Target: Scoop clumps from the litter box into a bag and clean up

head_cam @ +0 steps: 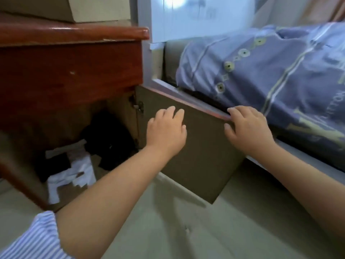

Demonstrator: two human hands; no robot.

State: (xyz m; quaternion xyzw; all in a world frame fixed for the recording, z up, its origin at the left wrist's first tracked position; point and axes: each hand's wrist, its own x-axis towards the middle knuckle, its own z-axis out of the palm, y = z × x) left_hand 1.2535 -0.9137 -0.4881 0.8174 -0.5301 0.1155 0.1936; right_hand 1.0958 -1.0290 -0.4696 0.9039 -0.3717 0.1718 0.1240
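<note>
Left hand (166, 128) flat and open on door (201, 156); right hand (246, 128) gripping its top edge. Risk: swinging shut, pinching fingers against bed (280, 75) or cabinet (71, 71).

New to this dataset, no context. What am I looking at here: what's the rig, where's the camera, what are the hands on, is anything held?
There is no robot. A person works with bare hands, and the one picture comes from a wide-angle camera worn on their head, looking forward and down, so the forearms enter from the bottom.

Both hands are on an open cabinet door, which is hinged to a reddish wooden cabinet. The left hand lies flat on the door's inner face. The right hand has its fingers at the door's top edge. Neither hand carries a loose object.

Inside the cabinet are white bags or papers and something dark that is too dim to identify. A cardboard box sits on top. To the right is a bed with a purple patterned quilt. No litter box or scoop is in view.
</note>
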